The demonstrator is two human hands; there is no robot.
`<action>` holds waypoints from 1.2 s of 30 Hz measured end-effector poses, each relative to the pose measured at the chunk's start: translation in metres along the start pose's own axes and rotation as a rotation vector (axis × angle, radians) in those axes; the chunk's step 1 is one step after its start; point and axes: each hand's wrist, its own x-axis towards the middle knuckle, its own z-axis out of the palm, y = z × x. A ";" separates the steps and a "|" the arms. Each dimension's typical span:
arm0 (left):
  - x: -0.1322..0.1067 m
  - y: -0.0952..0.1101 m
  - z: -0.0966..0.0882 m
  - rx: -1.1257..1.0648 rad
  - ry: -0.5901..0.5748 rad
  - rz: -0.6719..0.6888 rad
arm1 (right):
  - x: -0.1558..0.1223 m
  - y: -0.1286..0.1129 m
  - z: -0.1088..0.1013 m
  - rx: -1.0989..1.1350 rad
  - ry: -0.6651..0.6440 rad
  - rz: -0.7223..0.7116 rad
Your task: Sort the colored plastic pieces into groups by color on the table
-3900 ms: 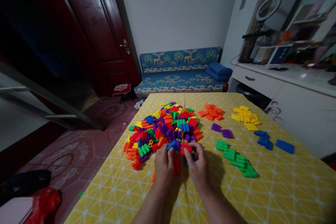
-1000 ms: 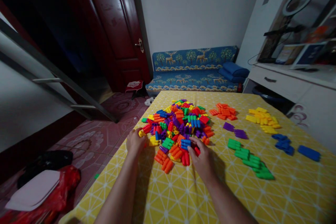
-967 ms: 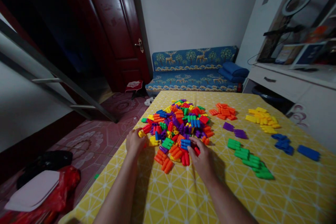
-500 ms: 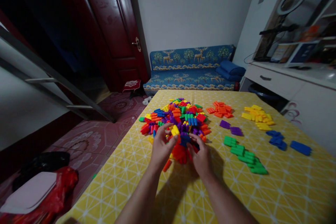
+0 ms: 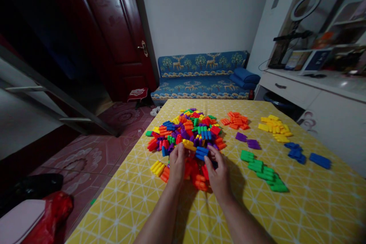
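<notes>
A big mixed pile of coloured plastic blocks (image 5: 188, 131) lies on the yellow patterned tablecloth (image 5: 200, 217). Both my hands are at its near edge. My left hand (image 5: 176, 163) reaches forward with its fingers close together, and its fingertips pinch a yellow block (image 5: 189, 145). My right hand (image 5: 217, 171) lies over the blocks with its fingers apart, the tips beside a blue block (image 5: 201, 153). Red and orange blocks (image 5: 196, 173) sit between the two hands. A few yellow blocks (image 5: 157, 167) lie left of my left hand.
Sorted groups lie to the right: orange (image 5: 236, 120), yellow (image 5: 274, 127), purple (image 5: 247, 141), green (image 5: 261, 169) and blue (image 5: 305, 153). The table's left edge drops to a tiled floor. A blue sofa (image 5: 200, 76) and a dark door stand behind, a white cabinet (image 5: 320, 110) at right.
My left hand came in from the pile's left edge to its near middle, picking up a yellow block. Both hands now sit close together around the red blocks. The view shifted slightly.
</notes>
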 end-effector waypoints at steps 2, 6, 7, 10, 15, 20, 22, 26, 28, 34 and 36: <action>0.000 0.001 -0.004 0.184 0.034 0.095 | 0.000 0.001 0.000 0.019 -0.009 -0.006; 0.000 0.002 -0.007 0.485 0.090 0.361 | 0.001 -0.001 -0.004 -0.032 -0.001 -0.080; 0.000 0.001 -0.007 0.533 0.090 0.411 | 0.002 -0.003 -0.007 -0.060 -0.001 -0.108; 0.000 0.000 -0.006 0.606 0.068 0.461 | 0.013 -0.009 -0.015 -0.145 -0.030 -0.183; -0.001 -0.002 -0.006 0.621 0.068 0.450 | 0.055 -0.003 -0.014 -0.339 -0.134 -0.287; 0.000 0.000 -0.007 0.615 0.034 0.444 | 0.098 0.011 -0.002 -0.530 -0.308 -0.290; 0.000 0.001 -0.006 0.602 0.030 0.445 | 0.105 0.009 -0.004 -0.523 -0.324 -0.286; -0.004 0.007 -0.005 0.517 0.022 0.419 | 0.088 -0.010 -0.015 -0.283 -0.111 -0.195; -0.009 0.011 -0.005 0.445 -0.016 0.398 | 0.067 -0.021 -0.018 -0.090 -0.022 -0.032; -0.020 0.018 -0.002 0.435 -0.217 0.406 | 0.009 -0.037 -0.013 0.224 -0.095 0.217; -0.021 0.015 -0.001 0.506 -0.231 0.425 | 0.004 -0.035 -0.013 0.182 -0.106 0.195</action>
